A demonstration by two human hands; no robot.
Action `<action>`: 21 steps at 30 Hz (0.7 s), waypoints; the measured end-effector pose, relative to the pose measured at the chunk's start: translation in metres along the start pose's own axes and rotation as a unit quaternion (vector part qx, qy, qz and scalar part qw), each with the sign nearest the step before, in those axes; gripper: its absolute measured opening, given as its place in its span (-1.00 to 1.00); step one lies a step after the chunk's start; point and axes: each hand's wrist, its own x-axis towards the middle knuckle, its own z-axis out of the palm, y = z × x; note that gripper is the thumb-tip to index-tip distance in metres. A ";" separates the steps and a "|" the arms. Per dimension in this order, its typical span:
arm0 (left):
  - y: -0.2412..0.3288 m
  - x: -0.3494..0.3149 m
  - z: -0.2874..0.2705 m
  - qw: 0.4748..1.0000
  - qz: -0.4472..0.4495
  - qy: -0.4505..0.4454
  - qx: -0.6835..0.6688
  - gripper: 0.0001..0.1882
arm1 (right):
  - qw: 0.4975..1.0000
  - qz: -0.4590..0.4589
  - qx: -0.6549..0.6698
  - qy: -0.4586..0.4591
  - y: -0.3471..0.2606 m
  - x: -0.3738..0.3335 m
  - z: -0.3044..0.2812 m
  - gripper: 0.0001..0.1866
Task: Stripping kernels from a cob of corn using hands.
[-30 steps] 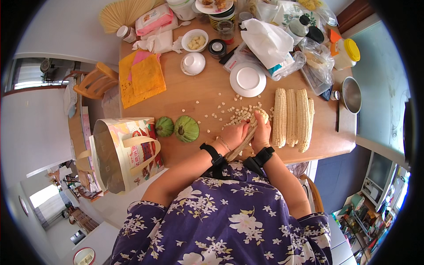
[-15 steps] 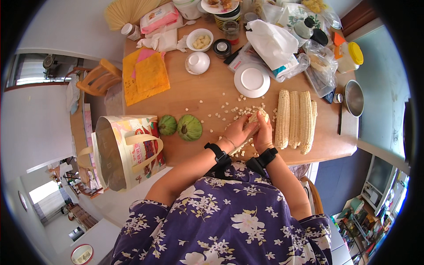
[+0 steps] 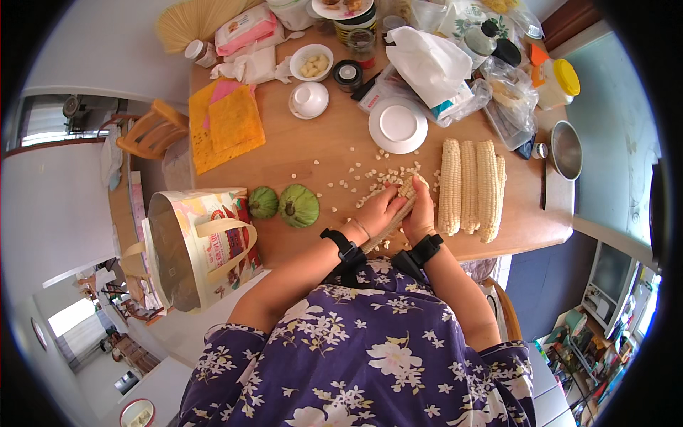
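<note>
A partly stripped corn cob (image 3: pixel 393 226) is held between my two hands above the table's near edge, slanting from lower left to upper right. My left hand (image 3: pixel 379 212) is closed round its middle. Higher up, my right hand (image 3: pixel 419 210) grips the end where pale kernels still sit, its thumb on top. Loose corn kernels (image 3: pixel 388 175) lie scattered on the table beyond and left of my hands, a few nearer my body. Several whole white corn cobs (image 3: pixel 469 188) lie side by side just right of my right hand.
Two round green squashes (image 3: pixel 298 206) and a printed tote bag (image 3: pixel 203 245) stand to the left. An upturned white plate (image 3: pixel 398 124), a white bowl of pale pieces (image 3: pixel 311 64), yellow cloths (image 3: pixel 231 124) and plastic bags (image 3: pixel 509 99) occupy the far side. A metal bowl (image 3: pixel 566 151) is at right.
My hands have shifted slightly on the cob, which now shows more of its stripped length between them. The whole view has moved a little, so the table things appear further left.
</note>
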 end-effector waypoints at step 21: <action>-0.012 -0.002 -0.006 0.999 0.016 -0.017 -0.028 -0.70 | 0.997 -0.008 -0.071 0.041 0.001 -0.005 0.002 -0.74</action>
